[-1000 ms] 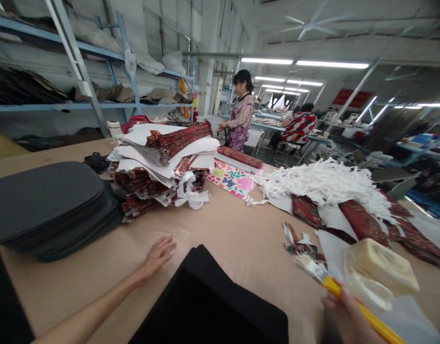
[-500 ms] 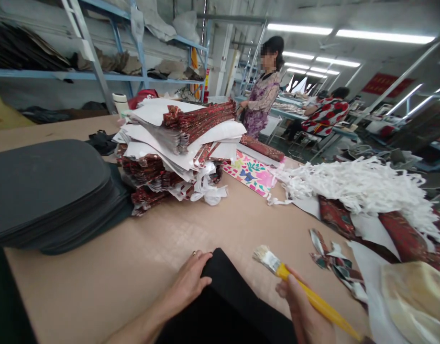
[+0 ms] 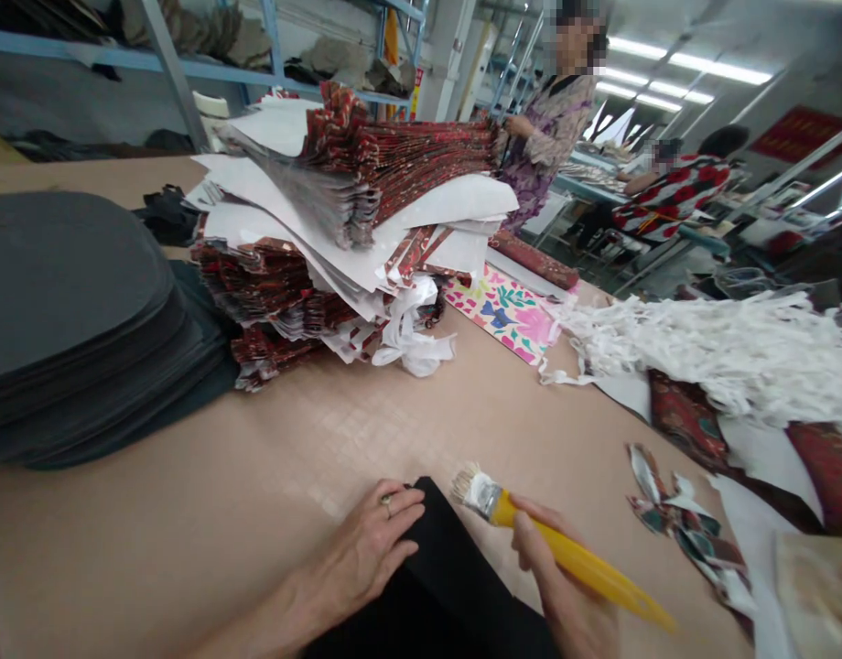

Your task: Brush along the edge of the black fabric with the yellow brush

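Note:
In my right hand point(image 3: 565, 586) is a paintbrush point(image 3: 572, 560) with a yellow handle, a metal band and pale bristles coated in white. The bristles point left, just beside the upper corner of a black sheet point(image 3: 455, 586). That sheet lies at the bottom middle, its lower part out of frame. My left hand point(image 3: 372, 540), with a ring on one finger, rests on its left edge near the corner. The fingers are stretched out over the sheet, thumb apart. Whether the bristles touch the table cannot be told.
Dark rounded panels point(image 3: 64, 293) are stacked left. Folded red patterned pieces with white sheets point(image 3: 352, 201) pile up ahead. White strips point(image 3: 723, 348) and fabric scraps point(image 3: 688, 531) lie right on the brown table point(image 3: 270, 494). One person point(image 3: 551, 119) stands behind; another point(image 3: 674, 192) sits farther back.
My right hand has brought the brush left, closer to the black sheet's corner. My left hand stays at the sheet's edge. The view has tilted down and moved nearer the pile.

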The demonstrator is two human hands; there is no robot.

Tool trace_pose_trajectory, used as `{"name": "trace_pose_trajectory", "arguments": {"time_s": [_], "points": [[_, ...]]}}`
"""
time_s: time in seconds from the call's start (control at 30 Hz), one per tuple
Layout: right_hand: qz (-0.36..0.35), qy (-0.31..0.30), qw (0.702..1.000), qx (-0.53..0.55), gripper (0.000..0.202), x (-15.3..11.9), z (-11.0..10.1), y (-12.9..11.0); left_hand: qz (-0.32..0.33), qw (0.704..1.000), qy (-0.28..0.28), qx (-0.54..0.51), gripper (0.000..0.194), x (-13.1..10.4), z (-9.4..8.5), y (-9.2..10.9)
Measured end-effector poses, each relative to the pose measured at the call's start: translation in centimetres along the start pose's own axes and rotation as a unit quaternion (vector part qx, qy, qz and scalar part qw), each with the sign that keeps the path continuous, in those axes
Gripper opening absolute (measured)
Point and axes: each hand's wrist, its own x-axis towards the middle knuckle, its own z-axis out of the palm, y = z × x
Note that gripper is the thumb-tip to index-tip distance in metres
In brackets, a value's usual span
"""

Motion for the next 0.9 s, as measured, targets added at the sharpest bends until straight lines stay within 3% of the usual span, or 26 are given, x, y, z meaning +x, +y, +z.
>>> {"name": "trace_pose_trajectory", "arguments": {"time_s": [0.13,0.3,0.43,0.53,0.63,0.77,0.9], "points": [[-0.076,-0.053,0.995,0.025,0.023,0.6,1.9,-0.2,-0.004,1.0,0.003,0.011,0.041,-0.1,-0.3,0.5],[-0.14,-0.076,0.987,0.03,0.018,1.4,3.5,-0.4,-0.021,1.0,0.001,-0.007,0.044,0.1,-0.4,0.7],[-0.178,-0.105,0.978,-0.014,0.015,1.3,2.8,0.1,-0.027,0.999,0.003,-0.019,0.043,0.1,-0.5,0.7],[-0.203,-0.088,0.975,-0.03,0.015,1.0,2.3,0.1,-0.032,0.999,0.009,-0.022,0.042,0.0,-0.3,0.6],[-0.191,-0.078,0.978,-0.014,0.017,1.3,2.9,-0.4,-0.032,0.999,0.015,-0.025,0.044,-0.2,-0.1,0.5],[-0.178,-0.113,0.977,-0.008,0.02,1.7,3.9,-0.1,-0.025,0.999,0.019,-0.019,0.045,-0.1,0.0,0.4],[-0.198,-0.128,0.97,-0.063,0.016,0.1,1.3,1.9,-0.023,1.0,0.02,-0.005,0.044,0.0,-0.2,0.5]]}}
